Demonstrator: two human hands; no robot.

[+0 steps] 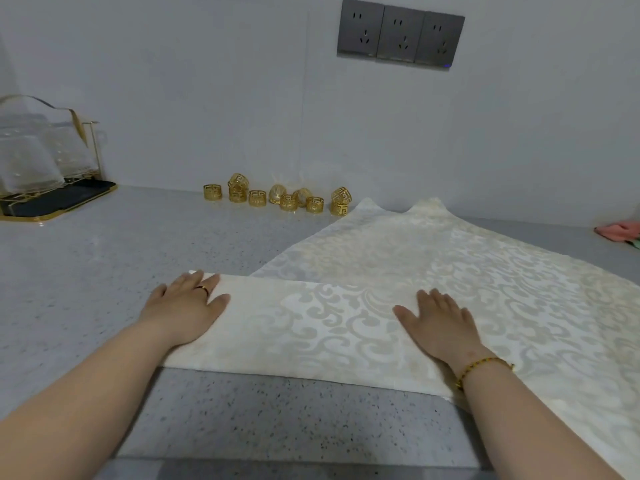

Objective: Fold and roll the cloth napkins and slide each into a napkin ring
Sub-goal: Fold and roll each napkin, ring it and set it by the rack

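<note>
A cream damask napkin (304, 327) lies folded into a wide band on the grey speckled counter. My left hand (187, 306) presses flat on its left end, fingers straight, a ring on one finger. My right hand (438, 323) presses flat on the band further right, with a beaded bracelet at the wrist. Beneath and behind the band spreads more of the same patterned cloth (467, 251), reaching back to the wall. Several gold cut-out napkin rings (277, 198) stand and lie in a loose row against the wall, some stacked.
A gold-rimmed rack with upturned glass cups (38, 161) stands at the far left. A pink cloth (620, 232) lies at the right edge. Three wall sockets (401, 32) sit above. The counter's front edge (277, 460) runs close below my arms.
</note>
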